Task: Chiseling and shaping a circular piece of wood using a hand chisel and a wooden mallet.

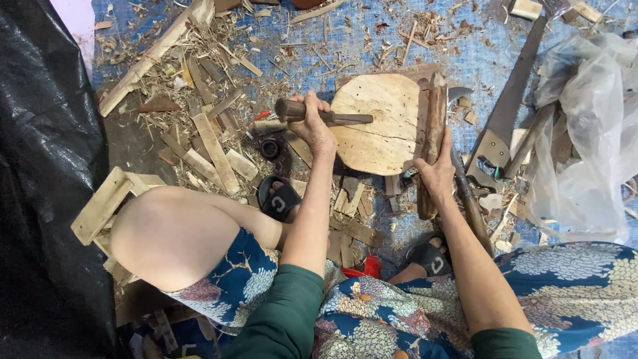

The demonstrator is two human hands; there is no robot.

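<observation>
Head view is showing me sitting over a blue tarp (465,60) strewn with wood scraps and shavings, and I am taking the round wooden block (382,123) as my landmark. Right of the block, a handsaw (508,110) is lying at a slant, with crumpled clear plastic (585,126) beyond it. Along the block's right edge I am standing a long wooden stick (432,139) upright, and my right hand (437,174) is wrapping closed around its lower part. At the block's left edge my left hand (312,126) is clenching firmly around the handle of a dark tool (325,114), whose shaft is lying across the block's face. Below the block my sandalled feet (282,199) are bracing. I judge the work goes best if I am keeping the stick pressed against the block and my right fingers well clear of the tool's end.
</observation>
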